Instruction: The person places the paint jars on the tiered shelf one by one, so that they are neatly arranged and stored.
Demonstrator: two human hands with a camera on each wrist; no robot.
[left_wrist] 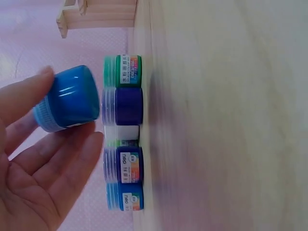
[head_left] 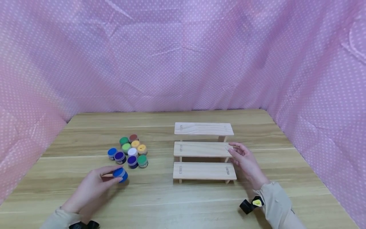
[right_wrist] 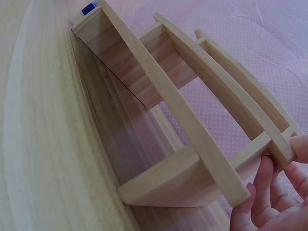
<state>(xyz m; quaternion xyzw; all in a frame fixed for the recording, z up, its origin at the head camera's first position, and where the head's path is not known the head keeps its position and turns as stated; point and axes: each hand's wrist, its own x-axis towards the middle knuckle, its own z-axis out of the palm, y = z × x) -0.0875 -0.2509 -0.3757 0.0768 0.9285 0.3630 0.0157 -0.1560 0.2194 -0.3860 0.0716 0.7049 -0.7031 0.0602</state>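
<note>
Between thumb and fingers, my left hand [head_left: 95, 186] pinches a blue paint jar [head_left: 120, 175], raised just above the table in front of the other jars. In the left wrist view that paint jar [left_wrist: 72, 98] is tilted, its ridged lid toward the palm. My right hand [head_left: 246, 161] grips the right end of the middle board of a three-tier wooden stand [head_left: 203, 149]. The right wrist view shows the fingers [right_wrist: 263, 183] curled against the underside of that board, with the thumb on top.
Several paint jars [head_left: 132, 152] in green, purple, yellow, white, brown and blue stand grouped on the wooden table [head_left: 154, 203], left of the stand. A pink dotted cloth [head_left: 183, 63] hangs behind and at both sides.
</note>
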